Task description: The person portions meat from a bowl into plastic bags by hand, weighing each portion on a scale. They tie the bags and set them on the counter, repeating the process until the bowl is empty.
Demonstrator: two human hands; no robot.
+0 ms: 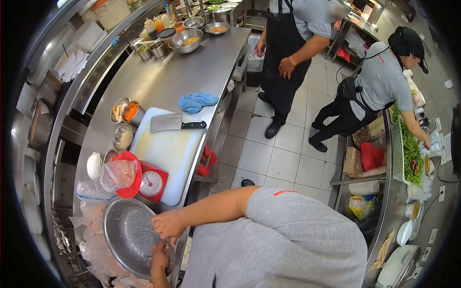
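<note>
My right hand (pixel 169 225) is over the near rim of a large metal bowl (pixel 126 240), its fingers curled closed. Beside it, my left hand (pixel 161 254) is also closed, its fingertips close to the right hand's. What either hand pinches, if anything, is too small to make out. Whitish residue coats the inside of the bowl. Just past the bowl stands a red kitchen scale (pixel 154 183) with a round dial. A red dish (pixel 130 191) on it carries a clear plastic bag of pinkish minced food (pixel 124 174).
A cleaver (pixel 165 123) lies on a white cutting board (pixel 165 149), near a blue cloth (pixel 197 102). Plastic bags (pixel 93 240) line the bowl's far side. Small ingredient bowls (pixel 125 137) stand along the counter. Two people (pixel 288 57) (pixel 374 86) stand on the tiled floor.
</note>
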